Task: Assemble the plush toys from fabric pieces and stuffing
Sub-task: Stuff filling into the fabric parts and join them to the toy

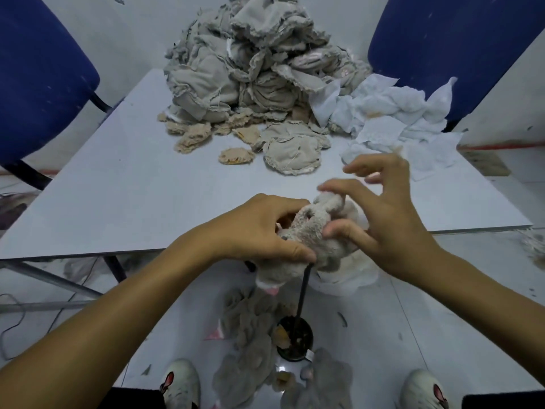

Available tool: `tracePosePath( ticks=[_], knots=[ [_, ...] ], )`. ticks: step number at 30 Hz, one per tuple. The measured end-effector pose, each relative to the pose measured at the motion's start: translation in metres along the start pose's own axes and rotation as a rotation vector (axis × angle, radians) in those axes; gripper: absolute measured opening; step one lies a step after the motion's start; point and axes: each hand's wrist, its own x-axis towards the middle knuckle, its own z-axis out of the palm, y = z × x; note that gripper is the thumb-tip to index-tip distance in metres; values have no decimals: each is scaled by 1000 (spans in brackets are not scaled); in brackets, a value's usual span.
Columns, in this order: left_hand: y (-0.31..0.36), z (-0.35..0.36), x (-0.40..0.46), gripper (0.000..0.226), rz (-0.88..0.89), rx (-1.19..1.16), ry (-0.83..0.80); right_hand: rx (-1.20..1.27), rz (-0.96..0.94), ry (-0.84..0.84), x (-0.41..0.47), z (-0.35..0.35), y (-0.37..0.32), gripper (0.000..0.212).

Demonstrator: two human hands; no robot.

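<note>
Grey plush, a half-turned toy skin (312, 234), sits bunched between both hands just past the near edge of the counter (124, 184), held over the floor rather than resting on anything. It rides on the tip of a thin black rod (302, 293) that rises from a round dark base (295, 338) on the floor between the person's shoes; that placement looks deliberate, since a fixed upright rod lets both hands work fabric down over it to push a limb or seam right side out.

The left hand (259, 231) grasps the skin, its thumb pressing the plush close to where the rod enters, probably to keep the piece from slipping off the tip. The right hand (386, 219) pinches the far lobe of the skin with lower fingers and thumb, while its upper fingers stand spread and free (seemingly mid-adjustment, though I cannot tell for certain).

Farther back on the counter a tall heap of sewn, unturned grey pieces (247, 69) waits within arm's reach, with white fabric scraps (392, 119) to its right. Furry skins (250, 349) lie on the floor around the base, a sensible drop spot directly beneath the work.
</note>
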Motion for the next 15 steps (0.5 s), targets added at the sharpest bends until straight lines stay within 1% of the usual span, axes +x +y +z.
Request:
tracePosePath(
  ticks=[2,4,5,8,11,13,15],
  knots=[
    [2,0,1,28,52,-20,81,108,-10,-66,-1,0,5,41],
    [6,-1,2,28,106,-39,151,205,8,-44,-5,1,6,33],
    [7,-1,2,31,125,-30,168,216,6,-23,-8,3,6,30],
    [8,2,2,32,130,44,135,204,-68,-26,-19,11,2,28],
    [5,5,6,24,39,72,53,221,-119,-41,-23,16,-2,31],
    [4,4,7,26,-10,75,18,205,-147,-37,-22,16,-2,28],
    [4,7,4,27,20,46,64,182,-159,-2,-21,13,1,26]
  ],
)
